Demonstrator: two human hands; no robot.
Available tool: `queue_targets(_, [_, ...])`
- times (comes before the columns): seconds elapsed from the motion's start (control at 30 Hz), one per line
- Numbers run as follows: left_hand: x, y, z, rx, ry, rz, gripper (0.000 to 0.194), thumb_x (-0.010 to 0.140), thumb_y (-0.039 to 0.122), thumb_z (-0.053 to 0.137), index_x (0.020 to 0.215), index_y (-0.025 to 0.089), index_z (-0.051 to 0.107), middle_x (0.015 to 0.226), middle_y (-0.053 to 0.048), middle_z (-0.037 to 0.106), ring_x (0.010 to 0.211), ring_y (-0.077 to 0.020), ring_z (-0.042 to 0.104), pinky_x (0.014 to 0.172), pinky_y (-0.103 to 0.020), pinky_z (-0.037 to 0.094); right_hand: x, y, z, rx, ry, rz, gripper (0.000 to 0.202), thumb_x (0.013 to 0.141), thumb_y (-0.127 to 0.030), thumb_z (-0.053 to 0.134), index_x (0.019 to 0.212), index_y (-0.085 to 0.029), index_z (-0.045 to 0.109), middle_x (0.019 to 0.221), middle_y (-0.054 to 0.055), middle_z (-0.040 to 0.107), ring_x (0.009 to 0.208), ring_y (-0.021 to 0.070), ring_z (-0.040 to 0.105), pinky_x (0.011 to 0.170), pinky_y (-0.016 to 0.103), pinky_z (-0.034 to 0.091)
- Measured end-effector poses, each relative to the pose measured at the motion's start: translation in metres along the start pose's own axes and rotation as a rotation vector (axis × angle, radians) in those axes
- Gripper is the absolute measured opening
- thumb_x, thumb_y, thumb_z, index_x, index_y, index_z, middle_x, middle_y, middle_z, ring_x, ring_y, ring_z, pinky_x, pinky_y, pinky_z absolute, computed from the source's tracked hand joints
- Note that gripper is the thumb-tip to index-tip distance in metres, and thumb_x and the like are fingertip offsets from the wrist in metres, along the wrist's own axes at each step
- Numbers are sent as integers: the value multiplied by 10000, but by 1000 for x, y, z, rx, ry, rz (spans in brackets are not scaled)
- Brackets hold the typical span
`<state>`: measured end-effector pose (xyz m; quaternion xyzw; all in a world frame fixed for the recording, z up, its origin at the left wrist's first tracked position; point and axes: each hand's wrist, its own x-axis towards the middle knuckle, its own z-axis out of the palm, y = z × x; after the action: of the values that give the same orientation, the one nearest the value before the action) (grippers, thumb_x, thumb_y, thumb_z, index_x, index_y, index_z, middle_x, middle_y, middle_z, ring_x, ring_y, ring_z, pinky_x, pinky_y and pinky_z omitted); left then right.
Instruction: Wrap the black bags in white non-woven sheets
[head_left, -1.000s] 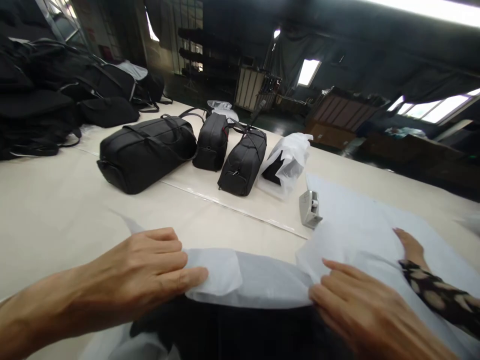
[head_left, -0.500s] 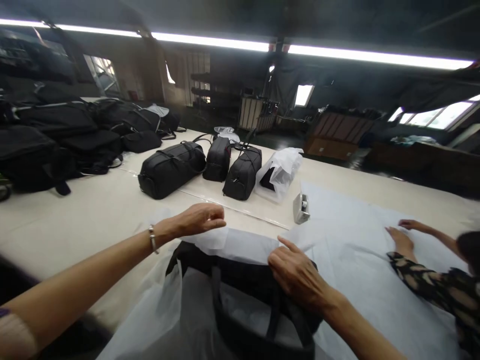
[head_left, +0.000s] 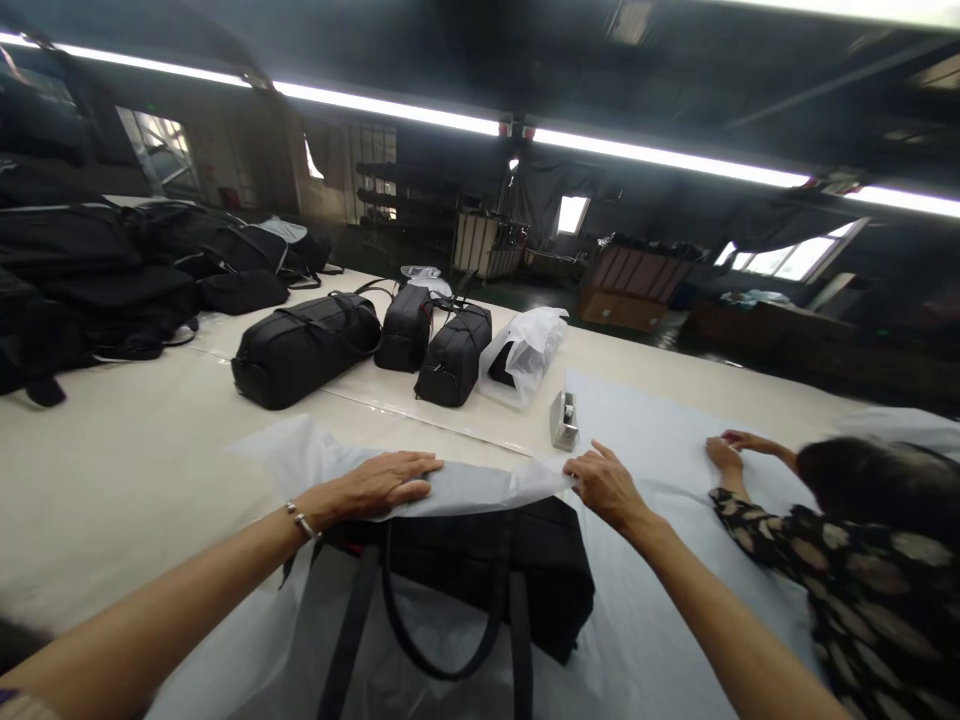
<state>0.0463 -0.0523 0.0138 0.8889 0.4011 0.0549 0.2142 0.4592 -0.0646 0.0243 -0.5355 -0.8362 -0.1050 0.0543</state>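
Note:
A black duffel bag (head_left: 480, 545) lies in front of me, its two long handles (head_left: 442, 665) hanging toward me over thin white wrapping. A folded strip of the white wrapping sheet (head_left: 480, 488) runs along the bag's far edge. My left hand (head_left: 386, 482) rests flat on the left part of this strip, fingers stretched out. At the strip's right end my right hand (head_left: 604, 485) pinches the sheet's edge between thumb and fingers. Just beyond the right hand stands a tape dispenser (head_left: 564, 420).
Black bags (head_left: 307, 345) stand farther back, beside one in white wrapping (head_left: 525, 355). More black bags (head_left: 97, 270) are heaped at left. On the right, a co-worker in a patterned sleeve (head_left: 780, 540) has both hands over spread white sheets (head_left: 645, 420).
My left hand has come down flat onto the sheet. My right hand has moved off the bag to the strip's end and pinches it. The view has shifted right.

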Motion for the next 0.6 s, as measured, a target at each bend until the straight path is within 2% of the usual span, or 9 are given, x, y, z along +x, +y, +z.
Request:
queue_targets(0.07, [0,1,0,-16,-4,2,535,1022,474,376,1498,239,442,1572,-51,415,1454,-213,382,1232,-357,243,-18,3,-12,-24,68,10,194,882,-139,519,877,-205,701,833,55,724,866,219,662,1156,489,331])
queue_targets(0.13, [-1,3,1,-34,2,13,529,1024,453,380,1498,226,443,1576,-64,405,1453,-218,383,1232,-362,240,-45,-2,-27,-50,142,-26,167,889,-165,533,871,-209,693,822,55,706,864,229,644,1148,489,337])
queue_targets(0.2, [-5,5,1,-55,16,61,516,1019,442,410,1493,242,453,1581,-62,397,1463,-226,365,1234,-371,231,-76,-13,-35,-60,166,-78,147,882,-171,551,827,-222,678,771,41,677,818,229,630,1086,477,398])
queue_targets(0.3, [-10,4,-1,-112,9,165,476,1025,441,419,1478,306,471,1582,-17,399,1499,-236,292,1257,-420,150,-118,-36,-28,-28,89,-101,184,905,-174,543,766,-231,650,697,16,633,728,213,623,962,448,479])
queue_targets(0.4, [-13,-1,-5,-247,-34,251,456,1051,405,331,1472,310,476,1575,4,413,1512,-224,256,1264,-422,105,-146,-52,-18,22,-26,-53,112,848,-172,615,784,-253,660,726,0,669,737,224,660,874,433,525])
queue_targets(0.47, [-14,-4,-11,-338,-73,303,486,1035,419,384,1503,296,430,1599,-1,373,1520,-230,229,1260,-403,120,-157,-61,-24,38,-35,3,110,799,-220,683,890,-281,687,820,2,717,798,249,690,817,420,553])
queue_targets(0.53, [-15,-5,-17,-374,-117,325,636,953,472,568,1532,297,373,1621,-15,330,1526,-267,202,1254,-417,123,-160,-78,-39,47,10,23,341,771,-306,737,1107,-304,679,1002,29,742,916,278,704,815,414,576])
queue_targets(0.6, [-14,-3,-20,-357,-135,325,796,823,485,745,1515,294,402,1593,-39,383,1504,-310,253,1243,-436,146,-156,-105,-56,68,32,-53,644,738,-355,770,1350,-296,577,1259,73,683,1098,315,669,868,418,586])
